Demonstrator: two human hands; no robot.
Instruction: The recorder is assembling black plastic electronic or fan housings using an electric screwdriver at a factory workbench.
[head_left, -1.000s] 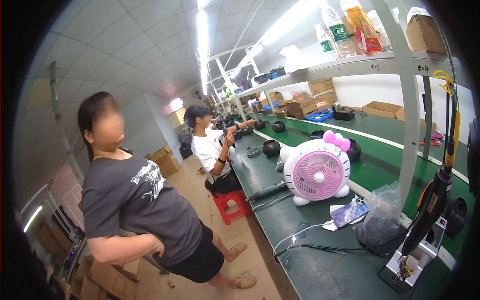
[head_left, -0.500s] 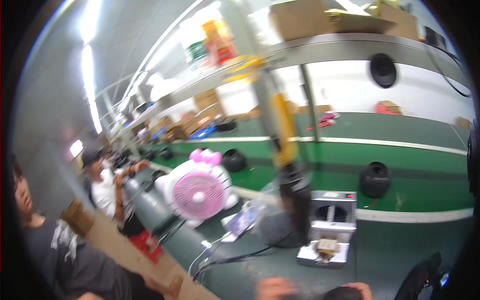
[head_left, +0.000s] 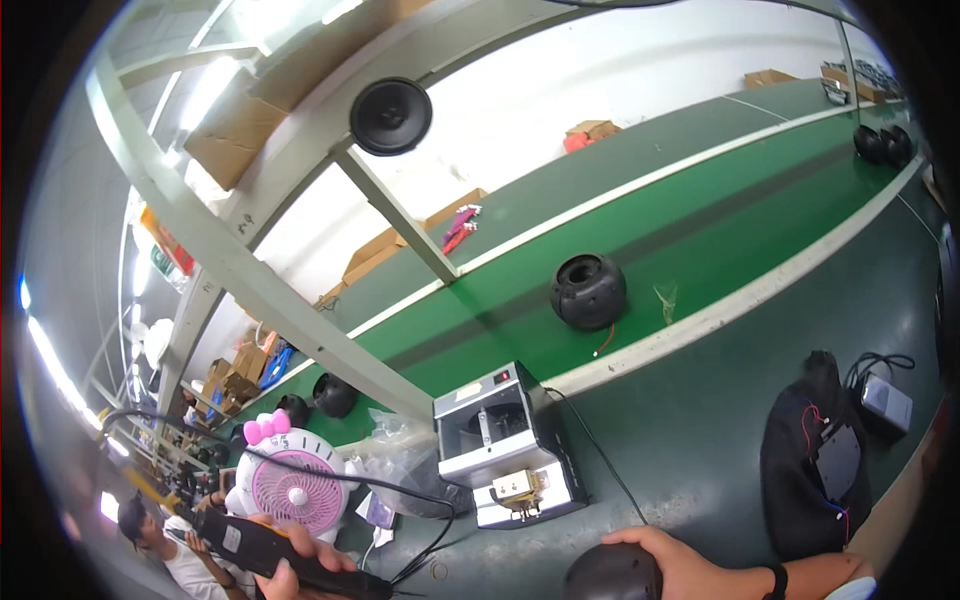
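At the lower edge, left of the grey feeder box point(head_left: 507, 447), the left hand point(head_left: 300, 565) is seen wrapped around a black powered screwdriver point(head_left: 262, 548); the fingers are closed on its body, though its tip is cut off by the picture's lower edge and cannot be made out. Behind that hand a small pink fan point(head_left: 293, 493) is partly covered by the tool's cable. Right of the feeder box, the right hand point(head_left: 683, 566) is laid over a black rounded shell point(head_left: 612, 574), gripping its top; the shell's lower half is cut off. Farther right, a black housing with wires point(head_left: 820, 460) lies on the green bench point(head_left: 690, 430), its inside hard to read.
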